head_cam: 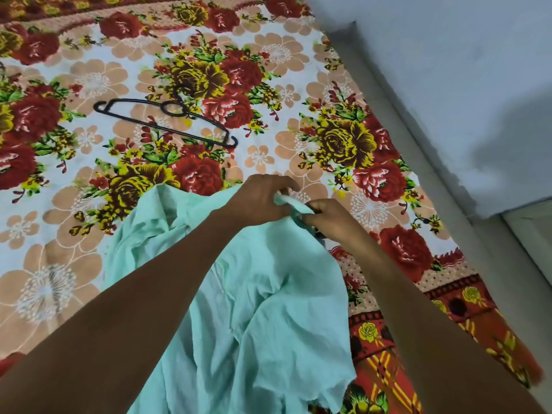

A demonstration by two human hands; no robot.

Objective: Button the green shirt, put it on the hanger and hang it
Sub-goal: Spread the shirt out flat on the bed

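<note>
Green shirt [268, 309] pinched by both hands (hanger [167, 121] well apart).

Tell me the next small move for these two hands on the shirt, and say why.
Probably finish fastening where the fingers meet: both the left hand and right hand pinch the same fold of the green shirt at its far end, the cloth still rumpled on the bedsheet. The black hanger lies apart, untouched, so hanging seems premature.
</note>
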